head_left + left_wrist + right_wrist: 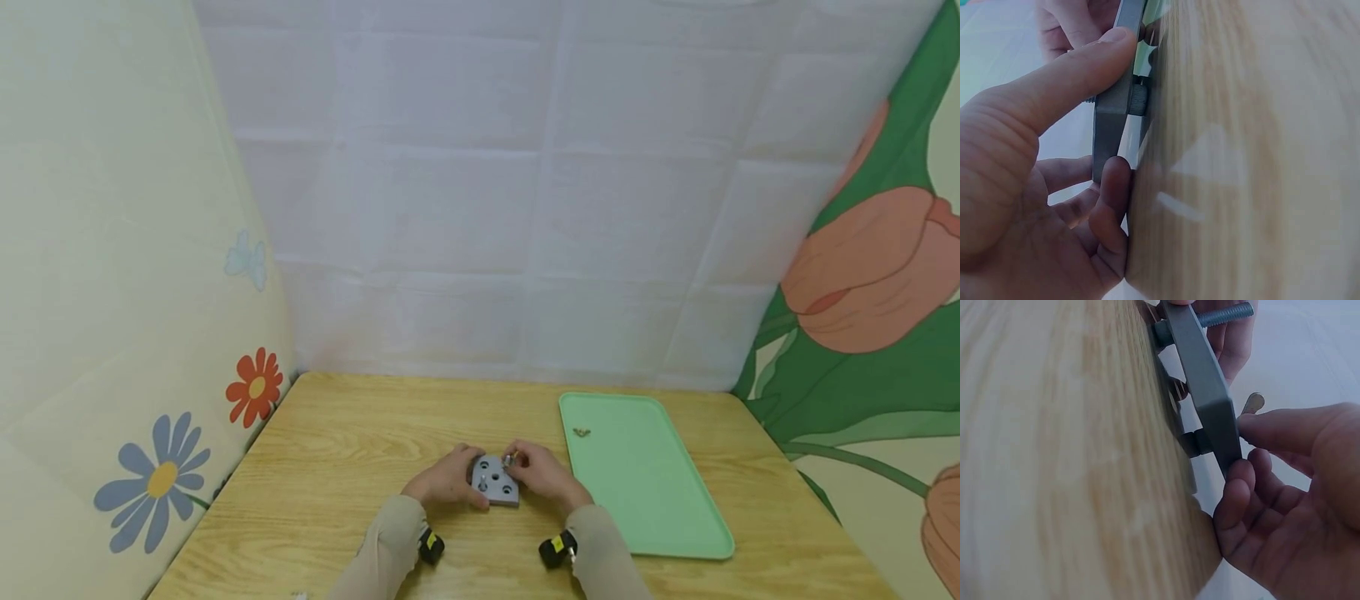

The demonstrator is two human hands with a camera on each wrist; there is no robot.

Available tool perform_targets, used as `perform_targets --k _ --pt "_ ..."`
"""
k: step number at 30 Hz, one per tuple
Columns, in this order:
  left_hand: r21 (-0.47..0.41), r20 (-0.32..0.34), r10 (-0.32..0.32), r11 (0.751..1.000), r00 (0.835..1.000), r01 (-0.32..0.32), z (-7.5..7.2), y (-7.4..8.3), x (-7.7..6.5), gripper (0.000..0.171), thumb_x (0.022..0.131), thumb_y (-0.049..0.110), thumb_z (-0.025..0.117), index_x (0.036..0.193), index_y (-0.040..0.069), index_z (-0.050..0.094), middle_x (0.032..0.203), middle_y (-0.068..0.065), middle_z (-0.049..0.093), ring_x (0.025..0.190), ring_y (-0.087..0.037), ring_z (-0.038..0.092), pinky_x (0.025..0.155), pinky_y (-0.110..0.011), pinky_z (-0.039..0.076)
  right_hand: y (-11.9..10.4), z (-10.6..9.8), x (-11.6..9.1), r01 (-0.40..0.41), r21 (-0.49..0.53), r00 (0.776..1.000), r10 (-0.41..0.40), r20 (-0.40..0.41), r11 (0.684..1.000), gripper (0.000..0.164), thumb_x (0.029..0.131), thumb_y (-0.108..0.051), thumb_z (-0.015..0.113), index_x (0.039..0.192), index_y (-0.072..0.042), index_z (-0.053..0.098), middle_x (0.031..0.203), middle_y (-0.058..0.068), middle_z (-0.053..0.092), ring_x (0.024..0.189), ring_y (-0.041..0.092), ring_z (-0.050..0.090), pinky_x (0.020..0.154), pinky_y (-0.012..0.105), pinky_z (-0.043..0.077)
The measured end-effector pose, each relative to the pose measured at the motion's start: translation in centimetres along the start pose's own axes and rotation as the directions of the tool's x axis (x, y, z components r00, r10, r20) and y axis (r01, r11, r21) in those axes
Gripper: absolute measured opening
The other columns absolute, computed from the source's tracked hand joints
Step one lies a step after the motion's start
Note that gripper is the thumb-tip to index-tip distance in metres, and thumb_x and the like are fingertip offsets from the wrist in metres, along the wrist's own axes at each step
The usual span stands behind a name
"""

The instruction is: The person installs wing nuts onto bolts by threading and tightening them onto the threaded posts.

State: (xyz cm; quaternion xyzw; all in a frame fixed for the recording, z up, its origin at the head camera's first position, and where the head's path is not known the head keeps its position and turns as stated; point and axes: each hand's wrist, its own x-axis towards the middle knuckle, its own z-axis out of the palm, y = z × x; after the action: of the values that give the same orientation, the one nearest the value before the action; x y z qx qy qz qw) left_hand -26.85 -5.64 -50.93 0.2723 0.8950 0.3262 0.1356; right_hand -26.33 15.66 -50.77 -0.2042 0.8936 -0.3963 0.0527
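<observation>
A grey metal plate [497, 493] with several holes is held just over the table between both hands. My left hand [450, 478] grips its left side, thumb on the near edge and fingers around the far side. A threaded bolt [1229, 314] sticks up through the plate, and knurled bolt heads [1139, 99] show beneath it. At the plate's right side, my right hand [546, 475] pinches a wing nut [1253, 403] between thumb and fingers, over the second bolt's place. Most of that nut is hidden by the thumb; one wing shows.
On the right, a light green tray [645, 508] lies on the wooden table [360, 433]. A small brass-coloured wing nut [581, 432] is near the tray's left edge. A small pale object [300, 595] shows at the table's front. Cloth hangs behind and at both sides.
</observation>
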Motion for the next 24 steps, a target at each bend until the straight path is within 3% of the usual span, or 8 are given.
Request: perform_targets --k 9,17,21,24 --pt "-0.002 -0.002 0.014 1.000 1.000 -0.014 -0.04 0.06 0.00 0.083 0.065 0.044 0.074 0.131 0.010 0.038 0.115 -0.001 0.041 0.097 -0.012 0.044 0.080 -0.034 0.038 -0.22 0.17 -0.04 -0.011 0.009 0.999 0.011 -0.036 1.000 0.005 0.084 -0.016 0.059 0.088 -0.016 0.056 0.071 -0.002 0.050 0.061 0.012 0.046 0.053 0.026 0.039" --pt "0.004 -0.004 0.007 1.000 1.000 -0.007 -0.02 0.11 0.08 0.083 0.064 0.043 0.075 0.130 0.010 0.038 0.115 -0.001 0.041 0.099 -0.012 0.044 0.084 -0.034 0.036 -0.22 0.41 0.14 -0.099 0.033 0.994 0.100 -0.050 0.995 0.013 0.079 -0.016 0.064 0.084 -0.012 0.052 0.069 0.000 0.048 0.059 0.013 0.045 0.050 0.027 0.038" --pt "0.006 -0.008 0.000 1.000 1.000 0.000 0.08 0.02 0.17 0.083 0.063 0.042 0.076 0.130 0.010 0.039 0.114 -0.001 0.041 0.099 -0.013 0.043 0.085 -0.034 0.036 0.01 0.29 -0.05 -0.104 0.104 0.993 0.109 -0.039 0.989 0.012 0.077 -0.003 0.056 0.087 -0.010 0.054 0.072 0.002 0.048 0.061 0.014 0.046 0.051 0.028 0.039" --pt "0.004 -0.010 -0.006 1.000 1.000 0.006 0.07 -0.01 0.19 0.083 0.063 0.042 0.076 0.130 0.010 0.039 0.114 -0.001 0.041 0.100 -0.013 0.043 0.086 -0.034 0.035 0.11 0.10 -0.16 -0.116 0.146 0.991 0.124 -0.042 0.982 0.012 0.084 -0.003 0.048 0.089 -0.010 0.056 0.076 0.003 0.051 0.066 0.015 0.047 0.056 0.029 0.040"
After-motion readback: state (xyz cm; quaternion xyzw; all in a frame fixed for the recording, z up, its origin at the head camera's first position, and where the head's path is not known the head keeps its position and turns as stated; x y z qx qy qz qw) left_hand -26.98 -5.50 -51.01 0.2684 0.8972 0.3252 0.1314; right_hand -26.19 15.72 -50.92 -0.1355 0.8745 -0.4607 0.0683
